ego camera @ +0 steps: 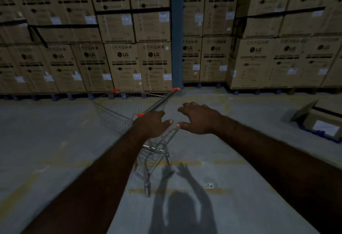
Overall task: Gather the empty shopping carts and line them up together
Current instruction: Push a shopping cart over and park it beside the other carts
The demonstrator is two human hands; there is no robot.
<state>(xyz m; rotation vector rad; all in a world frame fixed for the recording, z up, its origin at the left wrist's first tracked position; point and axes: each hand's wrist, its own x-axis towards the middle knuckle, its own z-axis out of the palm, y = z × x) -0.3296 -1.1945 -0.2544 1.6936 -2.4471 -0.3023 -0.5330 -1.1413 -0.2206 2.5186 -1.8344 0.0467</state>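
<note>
Wire shopping cart [114,117] stands straight ahead, basket stretching far-left, its handle [161,102] slanting from near-left to far-right; left hand [154,124] lies on the handle's near end, grip hidden, while right hand [198,120] hovers spread just right, holding nothing.

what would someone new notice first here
A wall of stacked LG washing machine boxes fills the whole background. At centre, an empty wire shopping cart with orange handle caps stands on the grey floor. The left hand is at the near end of its handle and the right hand is open beside it, holding nothing. A lone opened box sits at far right.
</note>
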